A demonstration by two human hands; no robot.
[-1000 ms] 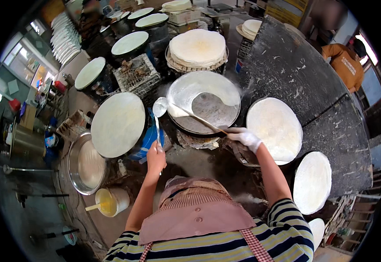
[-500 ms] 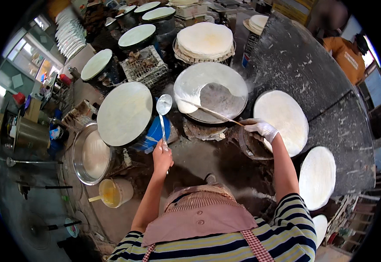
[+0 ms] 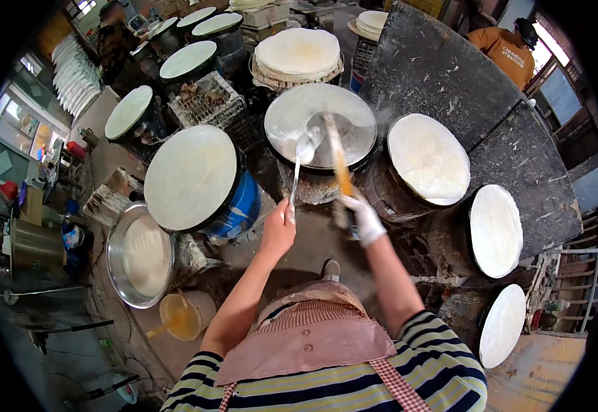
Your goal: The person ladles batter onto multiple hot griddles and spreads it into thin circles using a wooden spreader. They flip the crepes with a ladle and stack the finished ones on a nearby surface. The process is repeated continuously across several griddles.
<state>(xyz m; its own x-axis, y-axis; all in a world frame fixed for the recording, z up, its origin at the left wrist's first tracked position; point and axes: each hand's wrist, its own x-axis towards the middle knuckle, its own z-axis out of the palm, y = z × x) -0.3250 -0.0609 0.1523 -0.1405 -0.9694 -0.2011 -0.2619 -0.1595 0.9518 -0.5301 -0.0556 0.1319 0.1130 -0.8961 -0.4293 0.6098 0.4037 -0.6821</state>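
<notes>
My bare left hand (image 3: pixel 278 226) is closed round a long metal ladle (image 3: pixel 297 172), whose bowl is over the round griddle (image 3: pixel 354 137) at centre, coated with white batter around a grey patch. My gloved right hand (image 3: pixel 362 220) grips a wooden spreading stick (image 3: pixel 340 165), blurred, reaching up over the griddle just right of the ladle. A pale batter-coated disc (image 3: pixel 189 175) sits on a blue drum to the left; another white disc (image 3: pixel 428 158) lies to the right.
A steel basin of batter (image 3: pixel 144 257) and a yellow-stained bucket (image 3: pixel 182 316) are low left. A stack of white sheets (image 3: pixel 295 51) stands behind the griddle. Dark boards (image 3: pixel 436 75) line the right, with an orange-shirted person (image 3: pixel 501 51) beyond; another person (image 3: pixel 113 41) stands back left.
The ladle has moved right, onto the griddle. My right hand has come leftward and the stick has swung from slanting left to pointing away from me. The view has shifted slightly.
</notes>
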